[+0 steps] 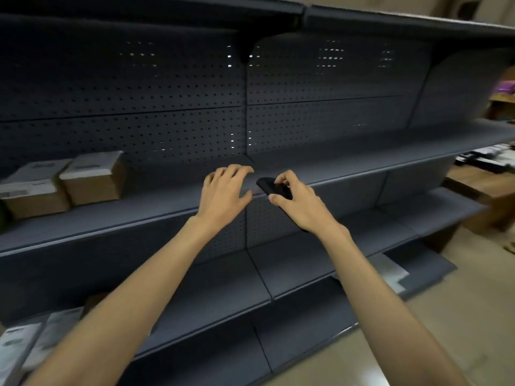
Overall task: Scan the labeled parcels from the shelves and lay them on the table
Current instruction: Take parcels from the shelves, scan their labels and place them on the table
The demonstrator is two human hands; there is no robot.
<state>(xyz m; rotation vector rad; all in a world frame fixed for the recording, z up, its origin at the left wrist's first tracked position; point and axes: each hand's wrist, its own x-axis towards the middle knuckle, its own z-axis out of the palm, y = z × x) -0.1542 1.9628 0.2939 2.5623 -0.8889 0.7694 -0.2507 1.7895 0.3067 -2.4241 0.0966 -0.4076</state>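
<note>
Me: Dark grey metal shelving (pixel 348 165) with a perforated back panel (pixel 167 93) fills the view, beige floor (pixel 459 316) at lower right.

Checker: Fine. Grip?

Me: My right hand (pixel 302 208) is wrapped round a small black handheld scanner (pixel 271 186). Fingers curl over its top, thumb is on the near side, and its front end sticks out to the left.

Checker: Other hand?

Me: My left hand (pixel 223 190) holds nothing. Fingers are spread and loosely bent, palm down, just left of the scanner with a small gap between. It sits in front of the middle shelf (pixel 156 199); can't tell if it touches the shelf.

Checker: Parcels?

Me: On that middle shelf, well to the left of both hands, there's a brown cardboard box with a white label on top (pixel 94 185). A second brown labelled box (pixel 34 200) is pressed against its left side. Label print is too blurred to read.

Checker: Lower down?

Me: Pale flat parcels (pixel 19 346) lie on the lower shelf at bottom left, partly hidden by my left forearm. A pale flat piece (pixel 390 270) lies on the bottom shelf at right; can't tell what it is.

Checker: Table?

Me: Wooden table (pixel 473 189) at the far right, past the shelving's end. Dark and white items (pixel 482 160) lie on it, too blurred to name.
</note>
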